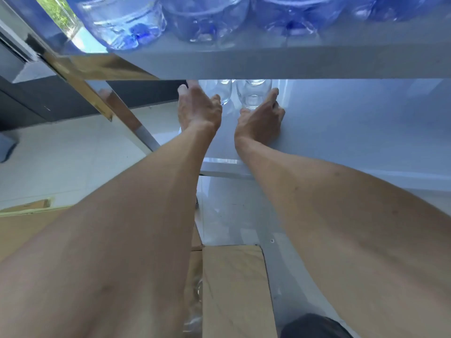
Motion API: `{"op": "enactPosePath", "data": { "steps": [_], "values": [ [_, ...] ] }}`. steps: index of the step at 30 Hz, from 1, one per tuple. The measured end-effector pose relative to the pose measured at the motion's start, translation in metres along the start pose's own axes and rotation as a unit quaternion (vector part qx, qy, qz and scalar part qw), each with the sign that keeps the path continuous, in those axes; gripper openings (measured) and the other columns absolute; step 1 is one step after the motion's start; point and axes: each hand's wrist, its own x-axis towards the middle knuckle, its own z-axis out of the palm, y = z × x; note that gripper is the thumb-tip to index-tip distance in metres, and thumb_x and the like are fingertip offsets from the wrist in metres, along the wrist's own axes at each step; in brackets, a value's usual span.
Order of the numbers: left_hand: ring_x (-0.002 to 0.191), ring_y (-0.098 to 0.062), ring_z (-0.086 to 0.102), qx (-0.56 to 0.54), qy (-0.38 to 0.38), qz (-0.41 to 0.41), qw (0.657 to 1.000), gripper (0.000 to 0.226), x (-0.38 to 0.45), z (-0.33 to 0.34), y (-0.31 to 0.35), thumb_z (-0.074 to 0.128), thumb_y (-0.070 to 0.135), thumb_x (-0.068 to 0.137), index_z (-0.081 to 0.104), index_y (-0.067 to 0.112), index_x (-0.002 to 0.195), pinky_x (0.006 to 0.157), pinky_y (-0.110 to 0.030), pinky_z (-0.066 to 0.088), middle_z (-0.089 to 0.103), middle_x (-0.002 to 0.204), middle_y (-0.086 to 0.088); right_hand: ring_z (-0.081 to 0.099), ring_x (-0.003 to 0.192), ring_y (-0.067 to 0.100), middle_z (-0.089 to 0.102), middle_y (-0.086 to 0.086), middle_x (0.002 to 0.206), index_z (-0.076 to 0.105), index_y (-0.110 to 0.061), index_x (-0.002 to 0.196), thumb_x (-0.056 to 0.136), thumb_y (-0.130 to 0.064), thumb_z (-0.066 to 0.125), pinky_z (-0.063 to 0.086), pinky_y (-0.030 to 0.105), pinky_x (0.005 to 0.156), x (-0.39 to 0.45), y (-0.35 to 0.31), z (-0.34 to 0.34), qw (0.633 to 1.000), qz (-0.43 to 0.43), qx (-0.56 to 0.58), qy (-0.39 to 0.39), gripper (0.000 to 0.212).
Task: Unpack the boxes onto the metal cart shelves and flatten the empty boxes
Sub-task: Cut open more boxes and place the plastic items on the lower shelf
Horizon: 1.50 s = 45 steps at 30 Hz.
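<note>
1. Step in hand: stocking the middle cart shelf (pixel 341 123) w/ clear bottles from the box; unpacking, not flattening yet.
2. Left hand (pixel 199 111) reaches under the upper shelf (pixel 268 62), palm turned inward, fingers spread loose. It sits just beside the left bottle (pixel 223 93); fingertips are hidden behind the shelf edge, so can't tell if it really grips.
3. Right hand (pixel 262 120) lies low on the shelf surface, fingers curled at the base of the right bottle (pixel 253 95), touching it. Looks like pushing or steadying rather than a full wrap; a firm grip can't be confirmed.
4. Both bottles stand upright, side by side, just beyond the two hands, partly hidden by the shelf above.
5. Above the hands: blue-tinted bottles (pixel 127 20) already fill the upper shelf.
6. Below the forearms, near the person: open cardboard box (pixel 231 289), w/ clear bottles (pixel 195 301) still inside by the left forearm.
7. Judgement: task is partway; box isn't empty.
8. Next move prob calls for letting go w/o tipping the pair, pulling both arms back clear of the upper shelf lip, then going down to the box for more.
</note>
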Motion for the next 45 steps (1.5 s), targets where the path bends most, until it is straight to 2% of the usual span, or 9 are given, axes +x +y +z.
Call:
{"op": "enactPosePath", "data": {
  "steps": [4, 10, 18, 23, 27, 31, 36, 39, 45],
  "values": [
    [0.123, -0.033, 0.05, 0.117, -0.078, 0.046, 0.989, 0.044, -0.023, -0.03, -0.002, 0.051, 0.037, 0.1, 0.044, 0.011, 0.135, 0.084, -0.036, 0.036, 0.05, 0.133, -0.013, 0.037, 0.139, 0.022, 0.042, 0.005, 0.151, 0.023, -0.01, 0.155, 0.088, -0.019, 0.066, 0.027, 0.031, 0.114, -0.024, 0.004, -0.025, 0.997, -0.03, -0.047, -0.059, 0.079],
    [0.124, -0.033, 0.051, 0.156, -0.153, 0.083, 0.972, 0.043, -0.057, -0.099, -0.019, 0.047, 0.036, 0.101, 0.051, 0.014, 0.138, 0.095, -0.042, 0.042, 0.055, 0.135, -0.015, 0.034, 0.139, 0.027, 0.042, 0.009, 0.15, 0.036, -0.007, 0.148, 0.096, -0.025, 0.053, 0.017, 0.036, 0.117, -0.07, 0.022, -0.081, 0.984, -0.083, -0.097, -0.123, 0.058],
    [0.088, -0.029, 0.061, 0.072, -0.032, 0.09, 0.993, 0.021, -0.136, -0.184, -0.047, 0.052, 0.024, 0.092, 0.068, 0.012, 0.101, 0.073, -0.036, 0.047, 0.067, 0.1, -0.005, 0.05, 0.121, 0.034, 0.058, 0.015, 0.127, 0.056, -0.007, 0.123, 0.099, -0.019, 0.04, 0.039, 0.04, 0.097, -0.141, -0.044, -0.153, 0.987, -0.016, -0.045, -0.151, 0.031],
    [0.084, -0.031, 0.063, 0.091, -0.028, 0.008, 0.995, 0.018, -0.183, -0.217, -0.09, 0.05, 0.017, 0.09, 0.066, 0.01, 0.094, 0.073, -0.038, 0.051, 0.067, 0.094, -0.009, 0.051, 0.092, 0.029, 0.057, 0.007, 0.096, 0.053, -0.014, 0.095, 0.091, -0.012, 0.048, 0.036, 0.037, 0.073, -0.213, -0.047, -0.194, 0.982, -0.163, 0.012, -0.098, 0.006],
    [0.082, -0.035, 0.064, 0.105, -0.036, -0.052, 0.992, 0.015, -0.223, -0.229, -0.122, 0.051, 0.016, 0.086, 0.064, 0.014, 0.093, 0.069, -0.038, 0.052, 0.07, 0.09, -0.009, 0.054, 0.068, 0.024, 0.051, -0.003, 0.075, 0.041, -0.023, 0.086, 0.089, -0.015, 0.053, 0.032, 0.027, 0.056, -0.267, -0.019, -0.204, 0.902, -0.336, -0.034, -0.268, 0.015],
    [0.101, -0.033, 0.066, 0.143, -0.238, -0.136, 0.951, 0.025, -0.26, -0.219, -0.157, 0.054, 0.022, 0.086, 0.065, 0.016, 0.108, 0.081, -0.035, 0.051, 0.07, 0.109, -0.012, 0.053, 0.115, 0.033, 0.056, 0.011, 0.122, 0.05, -0.018, 0.135, 0.085, -0.014, 0.064, 0.047, 0.04, 0.092, -0.283, 0.008, -0.195, 0.756, -0.352, -0.268, -0.482, 0.052],
    [0.109, -0.029, 0.063, 0.075, -0.44, -0.164, 0.879, 0.059, -0.297, -0.197, -0.163, 0.071, 0.043, 0.074, 0.059, 0.012, 0.123, 0.094, -0.039, 0.053, 0.064, 0.122, -0.009, 0.049, 0.119, 0.033, 0.051, 0.013, 0.131, 0.045, -0.023, 0.144, 0.092, -0.022, 0.063, 0.043, 0.045, 0.096, -0.29, 0.02, -0.179, 0.62, -0.46, -0.42, -0.476, 0.056],
    [0.097, -0.026, 0.066, 0.092, -0.485, -0.16, 0.855, 0.049, -0.313, -0.18, -0.16, 0.073, 0.041, 0.065, 0.063, 0.014, 0.105, 0.083, -0.033, 0.055, 0.069, 0.106, -0.006, 0.049, 0.121, 0.034, 0.047, 0.015, 0.135, 0.047, -0.02, 0.14, 0.093, -0.023, 0.06, 0.045, 0.049, 0.094, -0.299, 0.027, -0.171, 0.559, -0.496, -0.477, -0.463, 0.049],
    [0.115, -0.025, 0.063, 0.133, -0.428, -0.178, 0.876, 0.046, -0.325, -0.143, -0.163, 0.071, 0.032, 0.08, 0.062, 0.012, 0.12, 0.093, -0.031, 0.05, 0.067, 0.121, -0.006, 0.056, 0.114, 0.036, 0.051, 0.017, 0.131, 0.048, -0.015, 0.137, 0.092, -0.016, 0.061, 0.048, 0.048, 0.092, -0.307, 0.039, -0.162, 0.554, -0.514, -0.508, -0.414, 0.046]
  ]
}}
